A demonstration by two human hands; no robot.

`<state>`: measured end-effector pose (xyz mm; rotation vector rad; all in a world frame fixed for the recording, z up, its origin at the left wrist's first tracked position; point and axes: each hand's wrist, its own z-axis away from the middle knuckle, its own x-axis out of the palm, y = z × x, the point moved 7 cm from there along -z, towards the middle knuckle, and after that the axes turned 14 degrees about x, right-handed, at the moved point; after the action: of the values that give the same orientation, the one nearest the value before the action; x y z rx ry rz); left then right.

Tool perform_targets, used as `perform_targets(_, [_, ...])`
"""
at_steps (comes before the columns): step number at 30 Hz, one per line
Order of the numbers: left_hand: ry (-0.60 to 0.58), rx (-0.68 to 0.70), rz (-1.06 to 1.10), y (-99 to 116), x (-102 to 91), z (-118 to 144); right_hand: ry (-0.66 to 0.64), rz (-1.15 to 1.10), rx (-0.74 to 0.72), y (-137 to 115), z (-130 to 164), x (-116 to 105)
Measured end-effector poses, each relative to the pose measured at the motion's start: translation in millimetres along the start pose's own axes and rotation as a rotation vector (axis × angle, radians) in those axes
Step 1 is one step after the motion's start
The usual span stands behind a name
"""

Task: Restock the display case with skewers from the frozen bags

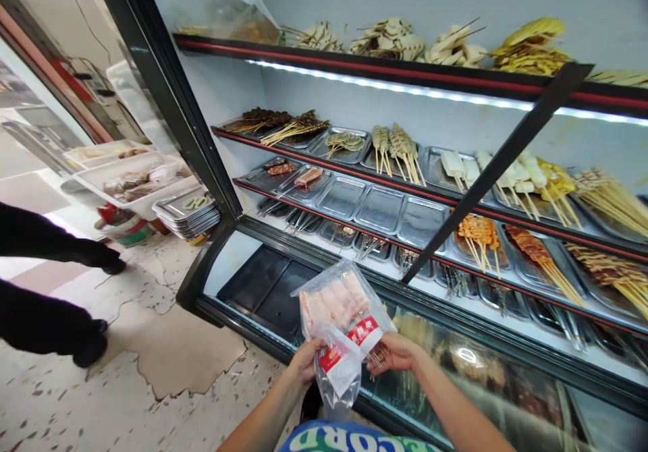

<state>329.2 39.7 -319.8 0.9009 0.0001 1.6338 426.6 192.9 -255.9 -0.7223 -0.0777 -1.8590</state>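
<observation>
Clear plastic, pulled in loose folds, wraps a pack of pale pink meat in front of me, held up by two bare hands at the edge of a display case. The left hand has its fingers drawn in, gripping the side of the plastic bag beside a red-and-white label. The right hand is curled at the opposite lower corner, fingers bent close around the bag where thin sticks show; whether they press on the sticks or only on the plastic, I can't tell. The bag sits between both hands, above the case's lower sill, tilted, its meat end toward the shelves. Beyond it are metal trays and orange skewers. Over to the left, dark-trousered legs stand near a stack of trays on the floor.
</observation>
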Motion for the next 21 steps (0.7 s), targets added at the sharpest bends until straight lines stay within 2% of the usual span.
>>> perform_targets(3, [0.008, 0.03, -0.051, 3, -0.7, 2, 0.121, 0.079, -0.018, -6, -9, -10])
perform_targets(6, [0.032, 0.039, -0.068, 4, 1.6, 7, 0.36, 0.142, -0.142, -17, -15, -19])
perform_targets(8, [0.057, 0.063, -0.067, 5, 3.2, 10, 0.45, 0.137, -0.238, -24, -16, -22])
perform_targets(10, [0.06, 0.086, -0.049, 6, 5.5, 12, 0.389, 0.086, -0.254, -26, -21, -22])
perform_targets(13, [0.053, 0.114, -0.035, 5, 6.2, 11, 0.143, -0.047, -0.128, -17, -36, -19])
perform_targets(14, [0.051, 0.128, -0.039, 6, 5.4, 10, 0.097, -0.102, -0.073, -13, -42, -21])
perform_targets(17, [0.062, 0.175, -0.064, 7, 1.0, 5, 0.095, -0.217, 0.032, -4, -59, -27])
perform_targets(21, [0.083, 0.175, -0.097, 6, -4.1, 2, 0.035, -0.269, 0.054, -4, -69, -17])
